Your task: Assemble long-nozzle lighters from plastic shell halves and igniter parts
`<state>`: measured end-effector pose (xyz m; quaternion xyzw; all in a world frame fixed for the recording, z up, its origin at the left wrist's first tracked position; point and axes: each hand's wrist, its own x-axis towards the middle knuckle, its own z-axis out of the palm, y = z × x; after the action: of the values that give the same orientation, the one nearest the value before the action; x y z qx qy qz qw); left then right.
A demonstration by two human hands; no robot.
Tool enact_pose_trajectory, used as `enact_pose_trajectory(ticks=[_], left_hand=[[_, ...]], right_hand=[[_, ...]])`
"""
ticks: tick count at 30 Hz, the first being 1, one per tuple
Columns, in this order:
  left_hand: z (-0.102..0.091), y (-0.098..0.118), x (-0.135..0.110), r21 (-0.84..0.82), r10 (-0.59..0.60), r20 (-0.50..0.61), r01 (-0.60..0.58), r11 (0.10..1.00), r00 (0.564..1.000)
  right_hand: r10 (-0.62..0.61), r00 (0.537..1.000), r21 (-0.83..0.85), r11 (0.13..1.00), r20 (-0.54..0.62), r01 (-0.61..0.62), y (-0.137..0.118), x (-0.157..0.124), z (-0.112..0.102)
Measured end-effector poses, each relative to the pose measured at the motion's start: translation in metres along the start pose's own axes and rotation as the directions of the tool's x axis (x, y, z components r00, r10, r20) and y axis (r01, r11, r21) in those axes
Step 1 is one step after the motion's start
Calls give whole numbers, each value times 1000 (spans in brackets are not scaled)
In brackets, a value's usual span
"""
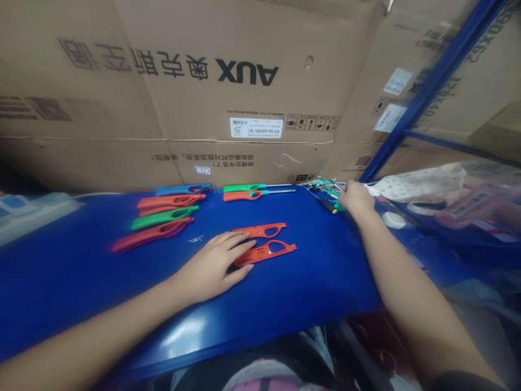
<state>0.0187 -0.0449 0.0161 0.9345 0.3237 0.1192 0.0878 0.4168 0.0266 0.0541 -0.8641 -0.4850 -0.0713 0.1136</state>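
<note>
Your left hand [223,260] lies over two orange utility-lighter shell halves, the farther half [255,230] and the nearer half [260,253], side by side on the blue tabletop [309,293] in front of you. Its fingers are spread and relaxed, resting on the pieces rather than closed around them. Your right hand [358,200] reaches into a heap of small parts [325,187] at the foot of the cardboard carton [163,32]; its fingertips are bent, but whether they pinch anything you cannot tell from here.

The light touch on the left could let either half skid or turn if you press on one edge. On the right, a blind rummage could scatter the tangled parts or knock the black-handled screwdriver [325,205], which lies against the heap. A sweep of your left forearm might brush away the tiny pale slivers [196,239] beside the row of casings [163,218].

Hidden from view: the rear ends of both halves, beneath your fingers, and most of what your right fingertips meet. The heap's separate pieces are too small and jumbled to name, and the right edge of the scene blurs.
</note>
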Motion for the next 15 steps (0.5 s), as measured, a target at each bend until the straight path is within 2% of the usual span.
enact_pose_trajectory(ticks=[8, 15], left_hand=[[0, 0, -1, -8, 1, -25, -2, 1000, 1000], [0, 0, 0, -3, -3, -18, 3, 1000, 1000]], right_hand=[[-22, 993, 114, 993, -113, 35, -7, -9, -11], [-27, 964, 217, 972, -264, 87, -9, -14, -19]])
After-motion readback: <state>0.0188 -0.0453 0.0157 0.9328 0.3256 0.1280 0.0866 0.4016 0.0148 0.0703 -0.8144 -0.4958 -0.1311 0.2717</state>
